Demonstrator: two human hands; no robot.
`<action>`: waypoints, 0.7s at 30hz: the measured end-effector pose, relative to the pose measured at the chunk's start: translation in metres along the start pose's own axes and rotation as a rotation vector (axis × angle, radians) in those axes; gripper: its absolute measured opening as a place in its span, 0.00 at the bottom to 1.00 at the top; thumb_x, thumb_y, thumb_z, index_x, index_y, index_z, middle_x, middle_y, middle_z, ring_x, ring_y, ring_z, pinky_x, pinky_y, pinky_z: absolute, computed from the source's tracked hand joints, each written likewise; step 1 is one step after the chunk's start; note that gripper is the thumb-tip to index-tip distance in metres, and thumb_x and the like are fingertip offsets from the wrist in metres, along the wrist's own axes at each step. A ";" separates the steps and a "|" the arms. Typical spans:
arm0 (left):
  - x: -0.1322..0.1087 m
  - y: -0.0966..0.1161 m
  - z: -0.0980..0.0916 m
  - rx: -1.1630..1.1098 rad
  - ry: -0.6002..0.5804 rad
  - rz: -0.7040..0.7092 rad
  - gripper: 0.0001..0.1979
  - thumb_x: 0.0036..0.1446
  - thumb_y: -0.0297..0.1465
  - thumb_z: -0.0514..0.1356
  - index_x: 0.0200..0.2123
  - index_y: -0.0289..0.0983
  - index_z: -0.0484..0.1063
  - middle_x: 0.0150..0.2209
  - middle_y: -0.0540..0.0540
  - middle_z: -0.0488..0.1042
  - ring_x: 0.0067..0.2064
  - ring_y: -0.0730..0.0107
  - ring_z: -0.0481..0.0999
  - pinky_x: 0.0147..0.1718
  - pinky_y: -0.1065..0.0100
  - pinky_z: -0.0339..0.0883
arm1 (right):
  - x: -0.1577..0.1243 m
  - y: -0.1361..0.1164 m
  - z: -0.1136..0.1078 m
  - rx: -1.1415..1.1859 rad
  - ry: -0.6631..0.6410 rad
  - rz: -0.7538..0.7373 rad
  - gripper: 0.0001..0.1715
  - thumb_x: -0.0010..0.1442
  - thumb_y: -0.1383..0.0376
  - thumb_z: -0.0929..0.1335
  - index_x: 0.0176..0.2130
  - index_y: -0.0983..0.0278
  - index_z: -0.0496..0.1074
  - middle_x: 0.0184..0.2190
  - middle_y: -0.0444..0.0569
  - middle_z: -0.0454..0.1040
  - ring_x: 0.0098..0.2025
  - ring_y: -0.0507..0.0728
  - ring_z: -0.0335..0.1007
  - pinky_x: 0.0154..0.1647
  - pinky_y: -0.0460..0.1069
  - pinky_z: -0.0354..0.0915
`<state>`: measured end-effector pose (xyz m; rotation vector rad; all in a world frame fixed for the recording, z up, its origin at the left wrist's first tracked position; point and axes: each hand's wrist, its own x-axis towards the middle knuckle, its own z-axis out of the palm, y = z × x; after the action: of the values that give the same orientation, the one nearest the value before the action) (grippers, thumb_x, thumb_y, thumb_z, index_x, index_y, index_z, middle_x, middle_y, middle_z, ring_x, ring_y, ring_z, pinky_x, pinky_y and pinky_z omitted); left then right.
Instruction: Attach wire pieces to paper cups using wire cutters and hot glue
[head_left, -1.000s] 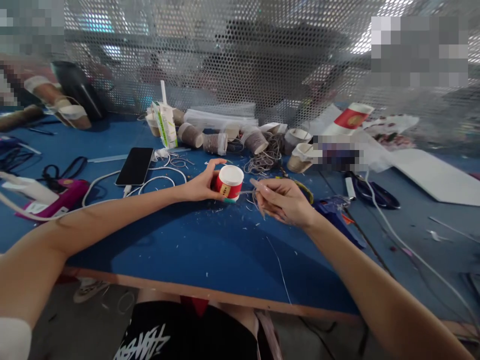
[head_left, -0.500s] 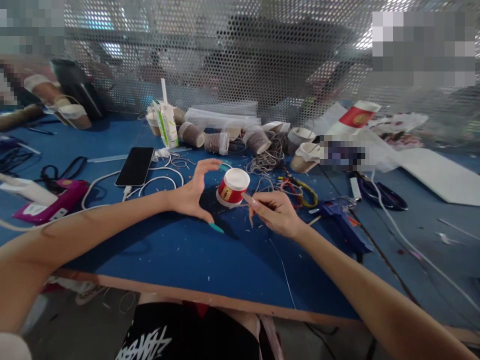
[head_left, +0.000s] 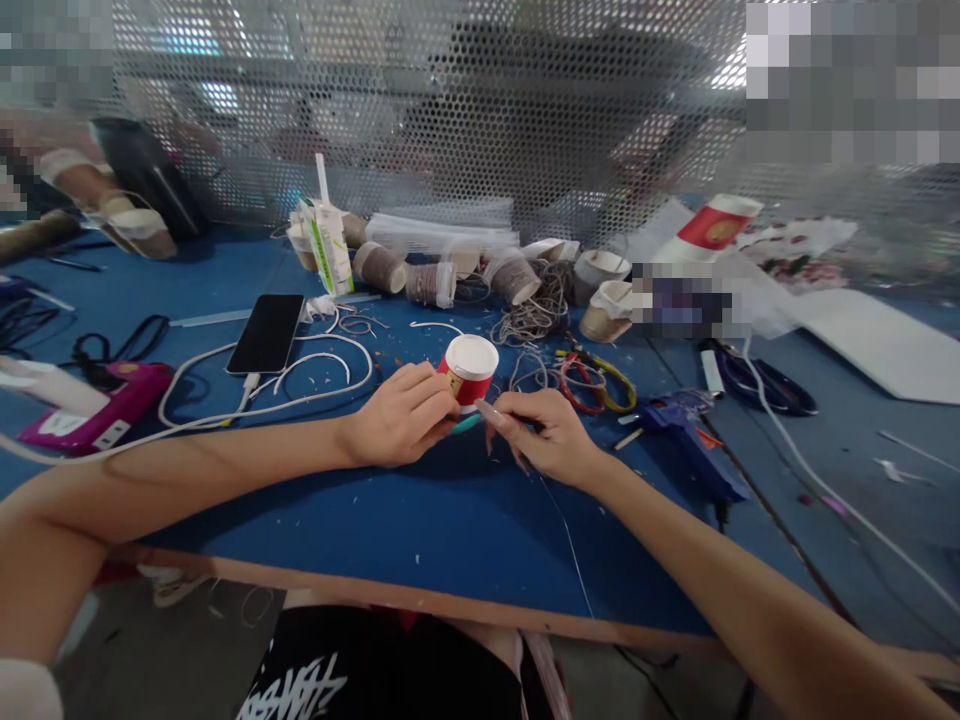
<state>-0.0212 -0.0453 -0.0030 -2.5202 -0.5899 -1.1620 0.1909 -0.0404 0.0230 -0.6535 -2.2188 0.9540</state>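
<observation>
A small red-and-white paper cup [head_left: 475, 380] with a gold label faces me with a plain white round end up. My left hand [head_left: 401, 420] is closed against its left side, fingers curled, with a teal-nailed thumb at the lower front edge. At the cup's lower right edge, the thumb and forefinger of my right hand [head_left: 551, 435] are pinched together. What lies between those fingertips is too small to make out. A thin pale thread [head_left: 568, 540] runs from below my right hand toward the table's front edge.
A phone [head_left: 266, 333] on a white cable and a purple power strip [head_left: 116, 405] lie left. Spools of twine [head_left: 431, 285] and a drink carton [head_left: 328, 245] line the back. Pliers [head_left: 611, 385], a blue glue gun [head_left: 690, 440] and scissors [head_left: 769, 385] lie right.
My left hand has gone from spread open beside the cup to closed against its left side. My right hand keeps its pinch at the cup's lower right edge.
</observation>
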 end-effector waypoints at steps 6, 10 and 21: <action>0.001 -0.003 0.002 -0.108 0.084 -0.045 0.05 0.62 0.24 0.48 0.33 0.37 0.60 0.29 0.46 0.68 0.31 0.68 0.63 0.30 0.66 0.61 | 0.001 -0.002 -0.002 0.008 0.042 0.023 0.23 0.64 0.54 0.61 0.23 0.63 0.67 0.11 0.39 0.62 0.12 0.46 0.59 0.15 0.43 0.54; 0.001 -0.007 0.002 -0.138 0.165 -0.048 0.05 0.62 0.24 0.49 0.33 0.38 0.59 0.29 0.47 0.68 0.31 0.69 0.64 0.30 0.66 0.62 | 0.002 -0.002 -0.006 0.008 0.098 0.029 0.22 0.63 0.55 0.63 0.22 0.63 0.67 0.12 0.39 0.63 0.12 0.46 0.59 0.14 0.44 0.54; -0.001 -0.023 0.001 -0.063 0.205 -0.093 0.06 0.61 0.24 0.49 0.32 0.39 0.57 0.29 0.49 0.65 0.31 0.70 0.64 0.30 0.66 0.62 | 0.003 0.004 -0.009 -0.110 0.235 0.000 0.21 0.62 0.57 0.64 0.21 0.62 0.66 0.14 0.40 0.64 0.15 0.48 0.61 0.18 0.46 0.57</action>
<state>-0.0317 -0.0250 -0.0020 -2.4064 -0.6311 -1.4719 0.1955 -0.0320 0.0263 -0.7748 -2.0719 0.7184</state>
